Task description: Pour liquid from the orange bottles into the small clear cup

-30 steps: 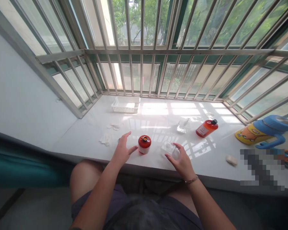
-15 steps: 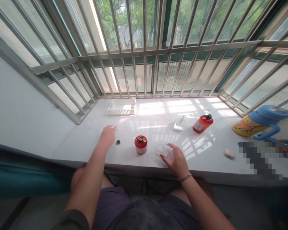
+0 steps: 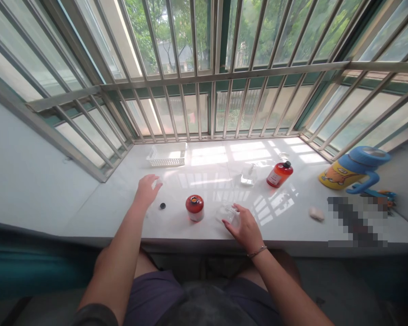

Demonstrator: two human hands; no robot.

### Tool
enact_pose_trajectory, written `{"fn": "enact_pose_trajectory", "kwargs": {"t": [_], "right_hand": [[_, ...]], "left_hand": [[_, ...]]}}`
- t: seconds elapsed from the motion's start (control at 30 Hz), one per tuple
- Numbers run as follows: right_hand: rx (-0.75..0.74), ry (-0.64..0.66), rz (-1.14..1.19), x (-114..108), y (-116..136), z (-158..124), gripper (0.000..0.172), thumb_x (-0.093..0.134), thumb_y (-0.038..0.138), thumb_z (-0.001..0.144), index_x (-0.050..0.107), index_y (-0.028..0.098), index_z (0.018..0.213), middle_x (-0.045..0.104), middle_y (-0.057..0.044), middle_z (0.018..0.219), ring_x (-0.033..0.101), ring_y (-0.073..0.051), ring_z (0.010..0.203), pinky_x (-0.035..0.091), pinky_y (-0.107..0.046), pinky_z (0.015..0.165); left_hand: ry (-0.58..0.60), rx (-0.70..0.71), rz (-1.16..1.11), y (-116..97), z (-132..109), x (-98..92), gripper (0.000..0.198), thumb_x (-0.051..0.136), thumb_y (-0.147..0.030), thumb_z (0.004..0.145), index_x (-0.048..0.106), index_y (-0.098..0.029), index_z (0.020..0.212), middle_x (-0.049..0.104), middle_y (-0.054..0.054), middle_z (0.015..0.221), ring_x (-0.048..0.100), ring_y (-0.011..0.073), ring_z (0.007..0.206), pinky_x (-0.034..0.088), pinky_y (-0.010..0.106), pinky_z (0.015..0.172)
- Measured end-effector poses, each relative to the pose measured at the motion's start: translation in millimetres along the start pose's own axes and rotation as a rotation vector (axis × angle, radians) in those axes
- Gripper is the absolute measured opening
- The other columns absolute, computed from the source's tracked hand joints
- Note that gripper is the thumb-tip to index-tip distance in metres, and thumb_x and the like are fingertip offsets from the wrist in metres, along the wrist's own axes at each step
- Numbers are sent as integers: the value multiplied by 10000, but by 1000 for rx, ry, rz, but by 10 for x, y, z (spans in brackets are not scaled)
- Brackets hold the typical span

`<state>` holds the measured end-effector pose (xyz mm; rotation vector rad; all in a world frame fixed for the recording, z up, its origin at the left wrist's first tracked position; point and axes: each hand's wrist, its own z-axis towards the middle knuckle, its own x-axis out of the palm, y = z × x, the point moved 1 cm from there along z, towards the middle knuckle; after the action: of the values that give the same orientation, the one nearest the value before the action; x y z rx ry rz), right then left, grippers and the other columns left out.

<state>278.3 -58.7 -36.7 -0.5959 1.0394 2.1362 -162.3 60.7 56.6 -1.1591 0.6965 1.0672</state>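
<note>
My left hand [image 3: 147, 192] is raised over the left part of the white countertop, thumb and fingertips closed round a small clear piece [image 3: 158, 182], perhaps a stopper. Close to it lies a black screw cap [image 3: 162, 206]. An uncapped red bottle [image 3: 195, 209] stands upright between my hands, its neck open. My right hand [image 3: 247, 228] grips a clear, see-through bottle [image 3: 226, 213] from the right, with thumb and fingers round its side. Glare makes the clear bottle's outline faint.
A white plastic basket [image 3: 167, 155] sits at the back left. Behind my right hand stand a clear bottle [image 3: 248, 175] and a capped red bottle [image 3: 279, 174]. To the right are a pale lump [image 3: 316, 213] and a blue-yellow flask [image 3: 352, 170]. Metal window bars edge the counter.
The fingers of my left hand have drawn together, and the small clear piece now shows between them. My right hand stays at the clear bottle. The view has shifted slightly.
</note>
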Motion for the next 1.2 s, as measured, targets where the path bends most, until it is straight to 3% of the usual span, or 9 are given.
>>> {"fn": "enact_pose_trajectory", "kwargs": {"t": [0.1, 0.17, 0.33, 0.43, 0.57, 0.73, 0.83, 1.2], "right_hand": [[7, 3, 6, -2, 6, 1, 667, 740, 545, 958, 505, 200, 1478, 688, -169, 1248, 686, -362, 1130, 604, -574, 993], [17, 4, 15, -4, 8, 2, 667, 743, 545, 954, 510, 206, 1479, 690, -168, 1246, 687, -363, 1122, 605, -578, 989], [41, 17, 42, -16, 14, 11, 656, 746, 536, 954, 516, 220, 1482, 684, -168, 1253, 691, -351, 1093, 606, -569, 982], [34, 33, 49, -31, 17, 16, 662, 755, 531, 949, 507, 215, 1475, 684, -164, 1252, 694, -336, 1065, 605, -562, 977], [11, 102, 83, -53, 20, 17, 670, 776, 510, 929, 504, 220, 1469, 691, -148, 1245, 695, -334, 1084, 600, -546, 972], [-2, 135, 123, -73, 22, 19, 667, 785, 496, 913, 509, 232, 1459, 693, -135, 1218, 697, -329, 1075, 600, -534, 961], [7, 138, 134, -84, 29, 24, 676, 797, 505, 901, 523, 240, 1459, 698, -126, 1206, 702, -320, 1065, 603, -526, 974], [16, 134, 148, -110, 51, 42, 673, 805, 514, 893, 544, 234, 1446, 708, -134, 1224, 705, -324, 1057, 603, -530, 967]], "left_hand": [[-122, -93, -444, -318, -191, -139, 430, 686, -504, 945, 701, -219, 1266, 646, 114, 1436, 635, 302, 1289, 521, 508, 1142], [-117, -134, -718, -582, -342, -227, 496, 739, -545, 913, 702, -213, 1279, 689, 115, 1383, 650, 300, 1272, 526, 517, 1133], [-93, 11, -1191, -1347, -774, -416, 446, 807, -447, 918, 721, -237, 1302, 691, 116, 1397, 603, 294, 1373, 457, 499, 1213], [10, 174, -1301, -1841, -1063, -403, 376, 813, -389, 926, 756, -243, 1267, 680, 128, 1366, 616, 297, 1344, 514, 483, 1162], [228, 309, -1296, -2328, -1320, -113, 344, 811, -315, 934, 770, -260, 1271, 676, 137, 1343, 606, 300, 1368, 502, 481, 1182], [190, 265, -1109, -2410, -1309, 423, 345, 771, -368, 965, 761, -270, 1295, 677, 130, 1344, 618, 300, 1340, 479, 511, 1193], [134, 228, -1054, -2349, -1263, 591, 340, 737, -397, 987, 745, -268, 1301, 679, 120, 1333, 628, 294, 1319, 480, 513, 1185], [136, 295, -964, -2357, -1276, 517, 309, 694, -392, 1014, 731, -244, 1283, 677, 123, 1322, 627, 281, 1297, 480, 486, 1164]]}}
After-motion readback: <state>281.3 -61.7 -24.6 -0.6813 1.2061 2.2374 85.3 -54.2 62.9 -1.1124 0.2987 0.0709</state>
